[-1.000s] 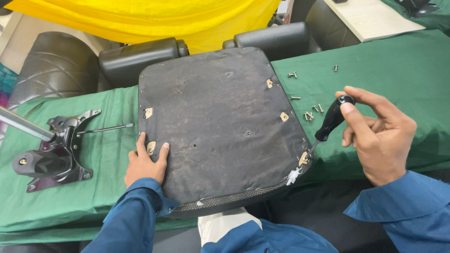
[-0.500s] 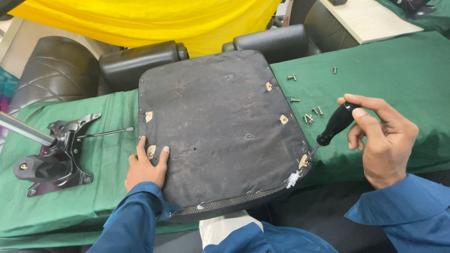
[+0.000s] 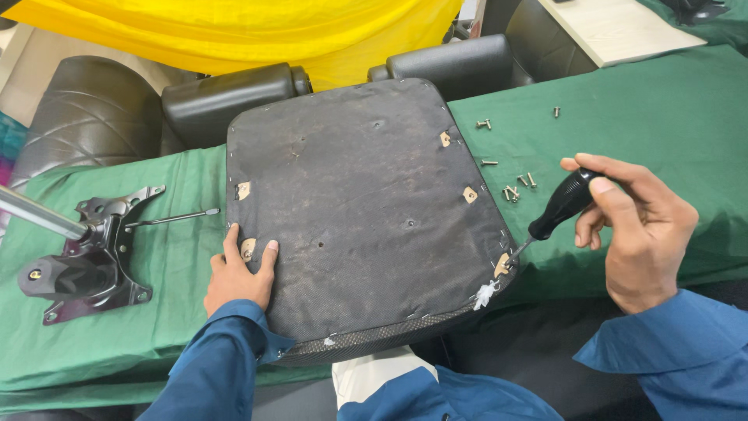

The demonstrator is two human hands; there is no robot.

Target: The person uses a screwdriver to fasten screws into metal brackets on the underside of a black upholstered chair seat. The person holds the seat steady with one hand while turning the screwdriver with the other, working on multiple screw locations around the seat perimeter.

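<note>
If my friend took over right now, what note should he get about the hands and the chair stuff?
Left hand: flat on the near-left edge of the upturned seat pad, steadying it.
Right hand: fingers wrapped round a black-handled screwdriver, tip at the near-right corner bracket.
Loose screws lie on the green cloth right of the pad; the metal chair base plate lies to the left.
Done: plate is off the seat. Left: that corner bracket is being worked.

Both hands bare, the left hand [image 3: 238, 281] and right hand [image 3: 643, 226] emerge from long blue sleeves.
</note>
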